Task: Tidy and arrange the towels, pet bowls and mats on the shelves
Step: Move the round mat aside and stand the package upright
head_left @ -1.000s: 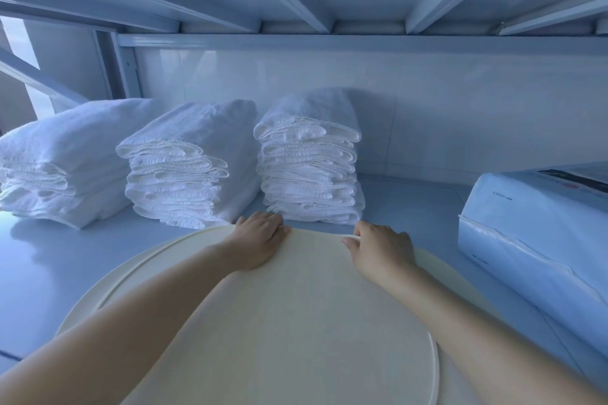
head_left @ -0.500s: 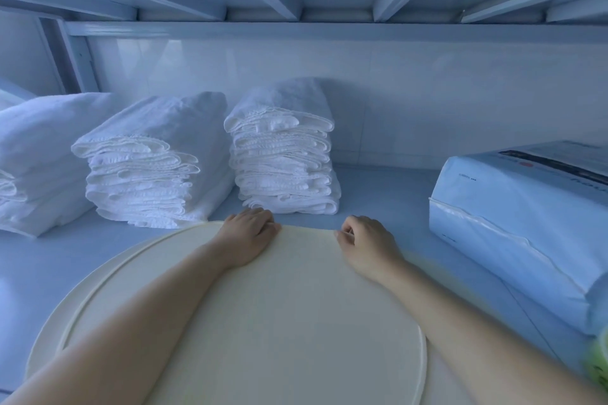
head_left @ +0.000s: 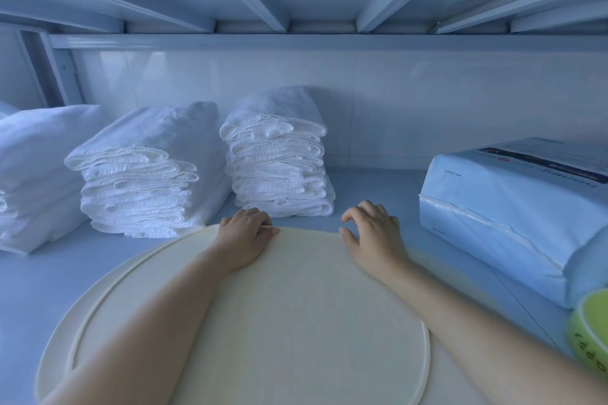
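Cream, round and flat: the mat (head_left: 296, 322) lies on the shelf (head_left: 371, 181) directly before the person, its far rim just short of the nearest towel stack (head_left: 276, 154). A second cream disc (head_left: 54, 348) appears to lie beneath it, offset to the left.

Hands: the left hand (head_left: 245, 237) grips the far rim, fingers curled over the edge. The right hand (head_left: 371, 230) is arched over the same rim with bent fingers and the thumb on the mat; whether it actually holds the rim cannot be determined.

Step in hand, by judgement: squaring the mat on the shelf. Recommended practice: even pressure from both hands so the disc slides without turning, halt before the rim nudges the towels, and align it with the disc below.

Other items: two further towel stacks, middle (head_left: 141, 171) and left (head_left: 33, 168); a pale blue wrapped package (head_left: 513, 217) at right; a green bowl (head_left: 589, 339) at the lower right edge.

Writing: the package carries a dark printed band, inverted to the camera and not reliably legible. The bowl shows a few dark letters, cut by the frame; no word can be read.
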`<state>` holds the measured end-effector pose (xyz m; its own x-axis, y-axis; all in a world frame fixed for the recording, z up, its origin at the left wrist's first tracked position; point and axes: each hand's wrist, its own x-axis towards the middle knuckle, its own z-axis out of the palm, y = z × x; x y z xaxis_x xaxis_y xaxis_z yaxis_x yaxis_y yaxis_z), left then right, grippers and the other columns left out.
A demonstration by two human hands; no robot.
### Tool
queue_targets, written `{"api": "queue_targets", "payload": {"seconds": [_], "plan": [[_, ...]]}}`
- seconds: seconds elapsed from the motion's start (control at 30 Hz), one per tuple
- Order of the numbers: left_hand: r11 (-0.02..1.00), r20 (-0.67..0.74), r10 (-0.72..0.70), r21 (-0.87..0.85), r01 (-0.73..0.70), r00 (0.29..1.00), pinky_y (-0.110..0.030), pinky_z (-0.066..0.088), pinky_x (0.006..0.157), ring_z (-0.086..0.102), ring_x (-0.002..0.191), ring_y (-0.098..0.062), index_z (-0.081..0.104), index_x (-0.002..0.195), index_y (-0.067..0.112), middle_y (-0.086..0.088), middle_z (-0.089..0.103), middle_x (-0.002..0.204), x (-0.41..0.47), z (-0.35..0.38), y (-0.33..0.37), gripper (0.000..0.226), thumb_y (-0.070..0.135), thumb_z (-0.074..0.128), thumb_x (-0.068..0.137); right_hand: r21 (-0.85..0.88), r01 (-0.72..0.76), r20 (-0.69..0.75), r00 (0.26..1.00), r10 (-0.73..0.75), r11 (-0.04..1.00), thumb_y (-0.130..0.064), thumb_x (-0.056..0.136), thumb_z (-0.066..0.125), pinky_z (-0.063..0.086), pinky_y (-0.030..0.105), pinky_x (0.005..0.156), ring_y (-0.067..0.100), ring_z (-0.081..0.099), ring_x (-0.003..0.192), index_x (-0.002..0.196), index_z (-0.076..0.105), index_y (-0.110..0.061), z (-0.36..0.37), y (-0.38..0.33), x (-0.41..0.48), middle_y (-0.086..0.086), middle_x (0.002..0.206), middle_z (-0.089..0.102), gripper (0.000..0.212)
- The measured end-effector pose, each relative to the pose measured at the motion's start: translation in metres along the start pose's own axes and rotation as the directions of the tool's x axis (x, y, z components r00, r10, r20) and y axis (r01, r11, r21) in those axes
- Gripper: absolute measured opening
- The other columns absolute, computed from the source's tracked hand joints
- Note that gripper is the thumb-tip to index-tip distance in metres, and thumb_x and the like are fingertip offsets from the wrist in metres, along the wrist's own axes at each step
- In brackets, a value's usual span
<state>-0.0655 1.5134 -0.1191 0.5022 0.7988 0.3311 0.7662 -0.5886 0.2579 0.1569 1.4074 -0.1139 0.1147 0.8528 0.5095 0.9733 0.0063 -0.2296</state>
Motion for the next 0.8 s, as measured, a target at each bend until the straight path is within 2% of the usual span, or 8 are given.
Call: {"api": "queue_targets", "payload": {"seconds": [0.07,0.17,0.33,0.43,0.53,0.63,0.7,0.8], "plan": [[0.998,-0.020,-0.017,-0.068,0.016,1.000,-0.031,0.031,0.086,0.048,0.103,-0.014,0.054,0.091,0.031,0.009,0.051,0.099,-0.002,0.000,-0.003,0.005,0.028,0.049,0.092,0.062,-0.002,0.102,0.995,-0.005,0.998,-0.027,0.092,0.050,0.036,0.030,0.083,0.018,0.048,0.109,0.109,0.056,-0.017,-0.007,0.002,-0.001,-0.004,0.114,0.053,0.020],[0.976,-0.071,0.087,-0.193,-0.100,0.994,-0.036,0.037,0.098,0.050,0.109,-0.017,0.061,0.106,0.025,0.007,0.053,0.111,-0.009,0.000,-0.007,0.025,0.023,0.048,0.085,0.087,-0.054,0.333,0.943,0.022,0.995,-0.033,0.094,0.047,0.040,0.029,0.094,0.016,0.047,0.119,0.119,0.054,-0.017,-0.020,-0.006,-0.012,-0.005,0.128,0.049,0.030],[0.921,0.092,0.287,-0.301,-0.248,0.954,-0.020,0.020,0.110,0.042,0.125,-0.008,0.059,0.120,0.028,0.006,0.046,0.136,-0.020,0.000,0.009,0.064,0.056,0.025,0.073,-0.015,-0.065,0.518,0.853,0.064,0.998,-0.043,0.098,0.032,0.010,0.031,0.117,0.012,0.006,0.145,0.146,0.026,-0.021,-0.028,-0.021,-0.039,-0.004,0.158,0.005,0.053],[0.956,0.309,0.279,-0.177,-0.233,0.909,-0.045,0.002,0.117,0.012,0.142,-0.003,0.036,0.136,0.044,0.019,0.020,0.151,-0.024,0.000,0.027,0.057,0.067,0.035,0.084,-0.007,-0.096,0.473,0.877,0.088,0.995,-0.044,0.098,0.030,0.007,0.027,0.117,0.010,0.004,0.145,0.146,0.026,-0.025,-0.024,-0.018,-0.049,-0.008,0.158,0.004,0.051],[0.970,0.433,0.237,-0.064,-0.233,0.870,-0.043,-0.007,0.116,-0.004,0.142,-0.001,0.017,0.144,0.045,0.021,0.004,0.154,-0.028,-0.004,0.034,0.078,0.080,0.027,0.075,0.148,-0.122,0.233,0.969,0.085,0.982,-0.030,0.096,0.043,0.030,0.023,0.104,0.011,0.034,0.134,0.118,0.060,-0.014,-0.025,-0.021,-0.055,-0.003,0.143,0.042,0.032],[0.970,0.447,0.229,-0.036,-0.239,0.865,-0.042,-0.008,0.116,-0.006,0.142,-0.002,0.011,0.145,0.046,0.019,-0.001,0.155,-0.031,-0.009,0.036,0.101,0.092,0.007,0.056,0.126,-0.065,0.044,0.997,0.059,0.990,-0.026,0.093,0.047,0.044,0.029,0.080,0.014,0.054,0.103,0.091,0.067,-0.014,-0.029,-0.024,-0.061,-0.006,0.105,0.062,0.023],[0.968,0.432,0.238,-0.039,-0.246,0.870,-0.042,-0.008,0.116,-0.006,0.142,-0.002,0.011,0.144,0.046,0.019,-0.002,0.155,-0.032,-0.009,0.037,0.113,0.097,-0.002,0.044,0.134,-0.131,0.076,0.990,0.122,0.982,-0.028,0.088,0.051,0.045,0.029,0.072,0.015,0.057,0.092,0.081,0.064,-0.017,-0.032,-0.023,-0.065,-0.009,0.090,0.061,0.018],[0.968,0.417,0.244,-0.048,-0.248,0.875,-0.042,-0.007,0.117,-0.005,0.142,-0.001,0.013,0.143,0.048,0.020,0.000,0.155,-0.031,-0.005,0.036,0.117,0.099,-0.004,0.040,0.235,-0.270,0.174,0.957,0.233,0.934,-0.027,0.081,0.057,0.050,0.032,0.081,0.011,0.059,0.091,0.079,0.065,-0.023,-0.042,-0.018,-0.072,-0.009,0.092,0.062,0.010]]}}
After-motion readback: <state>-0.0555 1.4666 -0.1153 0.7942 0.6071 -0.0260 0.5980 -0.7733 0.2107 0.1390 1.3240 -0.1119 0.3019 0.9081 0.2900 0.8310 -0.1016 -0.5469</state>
